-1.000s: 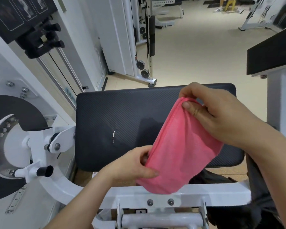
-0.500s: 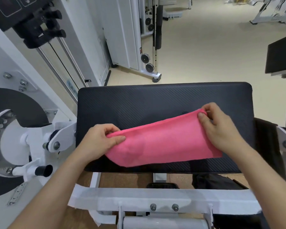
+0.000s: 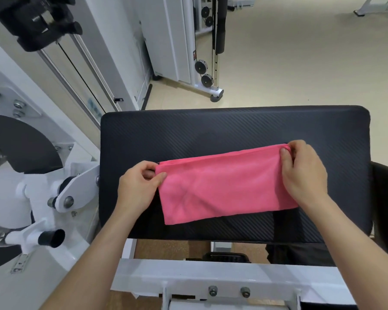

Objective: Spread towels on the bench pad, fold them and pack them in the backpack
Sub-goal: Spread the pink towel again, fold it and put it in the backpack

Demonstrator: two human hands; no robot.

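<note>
Pink towel [image 3: 222, 186]: folded, lying on black padded table [image 3: 233, 128]; left grip [image 3: 137, 186] pinches its left corner, right grip [image 3: 302, 173] its right. Beige floor [image 3: 300, 63], white gym machines [image 3: 177, 41] around.

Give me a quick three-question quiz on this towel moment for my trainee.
1. True or false: only the right hand holds the pink towel.
2. Where does the left hand pinch the towel? A: its far left corner. B: the middle of its near edge. C: its far right corner.
3. Fill in: the towel is stretched out flat over the black ____.

Key: 1 false, both hands pinch it; 2 A; 3 bench pad.
</note>
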